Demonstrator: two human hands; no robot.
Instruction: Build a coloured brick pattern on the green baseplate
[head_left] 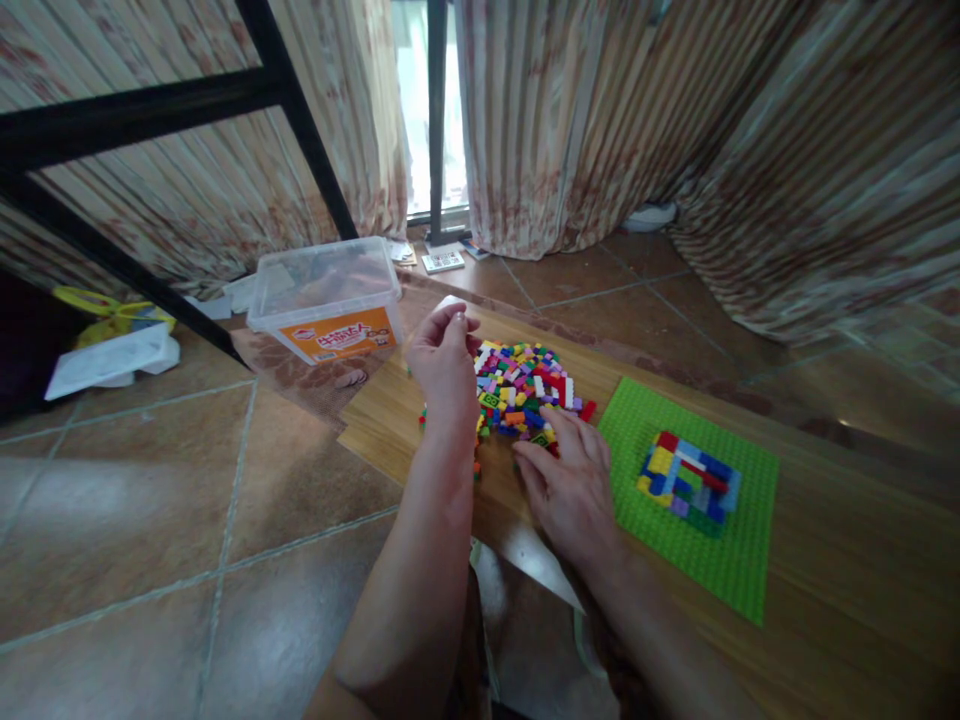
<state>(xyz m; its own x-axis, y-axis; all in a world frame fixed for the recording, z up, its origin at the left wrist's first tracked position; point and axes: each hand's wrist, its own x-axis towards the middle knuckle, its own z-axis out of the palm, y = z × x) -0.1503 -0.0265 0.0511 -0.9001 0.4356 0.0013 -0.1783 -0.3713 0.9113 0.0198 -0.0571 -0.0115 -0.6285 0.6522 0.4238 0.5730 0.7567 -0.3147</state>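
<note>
My left hand [444, 352] is raised over the left side of a heap of toy building bricks [514, 385], its fingers curled together and the thumb against them. What they hold, if anything, is hidden. At the heap's near right edge, my right hand [571, 470] rests low with thumb and index finger apart. A dark green brick [541, 440] lies between those fingertips, with no clear grip on it. To the right, a green baseplate [694, 570] carries a low, roughly rectangular brick build [686, 480] in blue, red, yellow and other colours.
Both baseplate and heap are on a wooden table [832, 560]. Beyond its left end stands a clear plastic box [326, 290] with an orange label. A black metal frame [300, 130] rises at left before curtains [525, 130]. White packaging [112, 360] lies on the tiled floor.
</note>
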